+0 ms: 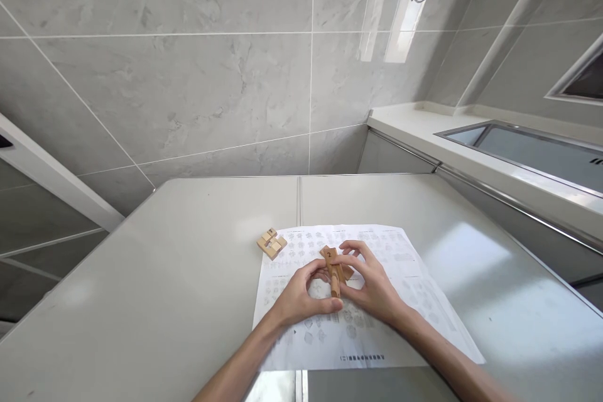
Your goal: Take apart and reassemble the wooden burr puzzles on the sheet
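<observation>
A small wooden puzzle assembly, made of notched sticks with a number on top, is held upright between both hands above a printed instruction sheet. My left hand grips its lower left side with thumb and fingers closed. My right hand wraps its right side, fingers curled over the top. A second wooden puzzle piece lies flat on the table by the sheet's upper left corner, apart from both hands.
The sheet lies on a light grey table split by a centre seam. Tiled wall stands behind. To the right is a white counter with a steel sink. A gap separates the table from the counter.
</observation>
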Motion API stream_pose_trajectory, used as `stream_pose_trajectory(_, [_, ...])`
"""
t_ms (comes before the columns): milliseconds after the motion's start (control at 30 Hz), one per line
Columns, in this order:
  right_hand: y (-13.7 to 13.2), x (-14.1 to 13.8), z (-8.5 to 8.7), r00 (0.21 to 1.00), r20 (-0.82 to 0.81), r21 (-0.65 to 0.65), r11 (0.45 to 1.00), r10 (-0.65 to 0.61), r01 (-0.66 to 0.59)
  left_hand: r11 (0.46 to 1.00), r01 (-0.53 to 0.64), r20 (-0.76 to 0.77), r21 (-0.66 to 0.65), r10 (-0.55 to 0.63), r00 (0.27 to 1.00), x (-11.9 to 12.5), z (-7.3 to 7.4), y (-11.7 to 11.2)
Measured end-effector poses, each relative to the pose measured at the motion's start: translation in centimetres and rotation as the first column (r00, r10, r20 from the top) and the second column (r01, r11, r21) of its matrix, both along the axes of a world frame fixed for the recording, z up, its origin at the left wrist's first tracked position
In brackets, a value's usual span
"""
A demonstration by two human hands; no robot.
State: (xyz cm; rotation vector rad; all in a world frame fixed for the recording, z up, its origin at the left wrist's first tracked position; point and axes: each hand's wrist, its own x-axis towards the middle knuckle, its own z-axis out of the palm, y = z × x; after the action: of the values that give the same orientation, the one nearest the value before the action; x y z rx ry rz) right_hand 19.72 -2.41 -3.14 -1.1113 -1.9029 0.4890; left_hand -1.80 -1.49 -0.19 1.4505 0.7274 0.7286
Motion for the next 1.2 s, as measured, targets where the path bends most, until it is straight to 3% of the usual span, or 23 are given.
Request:
stream_pose_trajectory(267, [-0.7,-0.6,-0.6,0.996,0.025,0.121,0.989,-0.083,0.079,0.998,-0.043,0.014,0.040,0.042,0.999,0.2,0.0,-0.4])
stream_pose_trajectory(333, [-0.8,-0.8,-0.5,0.998,0.009,0.062,0.996,-0.064,0.064,0.997,-0.041,0.026,0.063,0.040,0.999,0.3,0.3,-0.5])
stream_pose_trajectory(433, [-0.7,-0.7,-0.1,0.994,-0.105,-0.152,0.988,-0.008,-0.008,0.990,-0.107,-0.011,0.093,0.109,0.994,0.4,0.6,-0.6])
stream_pose_trajectory(533, [-0.5,-0.4,0.3,0.968,-0.250,-0.325,0.942,-0.004,-0.080,0.983,-0.157,-0.026,0.092,0.160,0.987,0.7,0.7,-0.5])
stream_pose_trajectory(700, [-0.5,-0.3,0.4,0.938,-0.342,-0.466,0.859,0.048,-0.214,0.992,-0.126,-0.016,0.002,0.126,0.992,0.9,0.6,-0.5])
stream_pose_trajectory(967, [-0.4,-0.7,0.9,0.862,-0.496,-0.536,0.744,0.105,-0.399,0.990,-0.138,-0.065,-0.013,0.136,0.989,0.9,0.6,-1.1])
stream_pose_trajectory(1200, [-0.1,-0.2,0.9,0.744,-0.668,-0.553,0.656,0.021,-0.514,0.994,-0.024,0.098,-0.105,0.034,0.995,1.1,-0.1,-1.1])
